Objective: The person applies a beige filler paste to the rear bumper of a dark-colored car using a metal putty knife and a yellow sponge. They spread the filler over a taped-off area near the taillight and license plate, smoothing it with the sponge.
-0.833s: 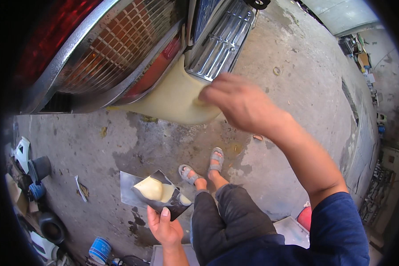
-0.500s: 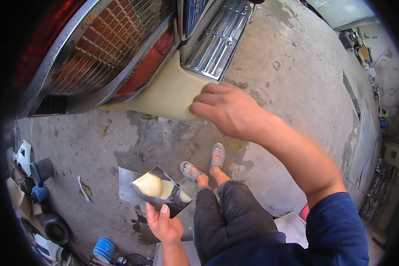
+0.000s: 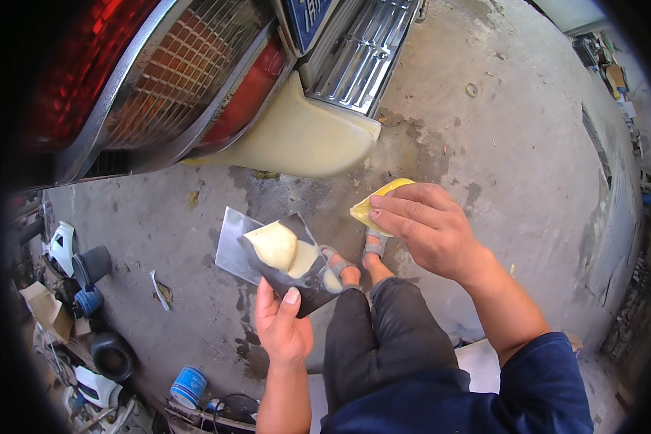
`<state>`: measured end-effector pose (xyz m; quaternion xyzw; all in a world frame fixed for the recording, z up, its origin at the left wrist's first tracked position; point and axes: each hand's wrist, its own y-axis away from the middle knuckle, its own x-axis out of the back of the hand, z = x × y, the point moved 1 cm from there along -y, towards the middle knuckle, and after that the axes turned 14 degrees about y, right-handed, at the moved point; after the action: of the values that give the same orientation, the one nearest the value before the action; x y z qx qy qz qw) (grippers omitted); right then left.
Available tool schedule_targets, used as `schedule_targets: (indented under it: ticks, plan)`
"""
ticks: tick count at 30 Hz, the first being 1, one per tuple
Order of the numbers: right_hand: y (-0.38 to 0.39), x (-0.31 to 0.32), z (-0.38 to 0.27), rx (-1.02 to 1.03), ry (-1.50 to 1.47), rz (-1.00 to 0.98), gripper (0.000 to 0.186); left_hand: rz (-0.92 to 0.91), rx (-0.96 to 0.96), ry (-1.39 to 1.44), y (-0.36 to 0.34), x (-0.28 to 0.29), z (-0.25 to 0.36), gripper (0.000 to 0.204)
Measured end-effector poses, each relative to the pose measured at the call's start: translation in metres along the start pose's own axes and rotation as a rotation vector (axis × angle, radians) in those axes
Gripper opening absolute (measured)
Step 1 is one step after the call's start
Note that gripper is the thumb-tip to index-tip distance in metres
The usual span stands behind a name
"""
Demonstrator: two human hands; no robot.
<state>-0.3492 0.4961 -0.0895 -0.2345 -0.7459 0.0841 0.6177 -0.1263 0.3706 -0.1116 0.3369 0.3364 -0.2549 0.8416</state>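
white characters (image 3: 309,19) stand on a blue plate (image 3: 304,43) at twelve o'clock; a blue bucket (image 3: 186,396) at seven o'clock bears blurred, unreadable print (image 3: 190,383).

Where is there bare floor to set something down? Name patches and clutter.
The widest mostly bare floor lies right of the ribbed metal panel, beyond the right hand. A smaller patch lies between the white strip and the sheets in the left hand. The left edge is crowded: grey bucket, cardboard box, tyre.
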Motion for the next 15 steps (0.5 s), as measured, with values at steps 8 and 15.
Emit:
schedule_targets:
  ticks: [8, 15]
  plan:
    - [-0.009, 0.019, -0.004, 0.046, -0.072, 0.072, 0.032, -0.037, 0.031, -0.043, 0.003, -0.019, 0.003, 0.052]
    - [-0.014, 0.016, -0.038, 0.017, -0.205, 0.104, 0.025, -0.001, 0.073, -0.082, 0.003, -0.027, -0.005, 0.053]
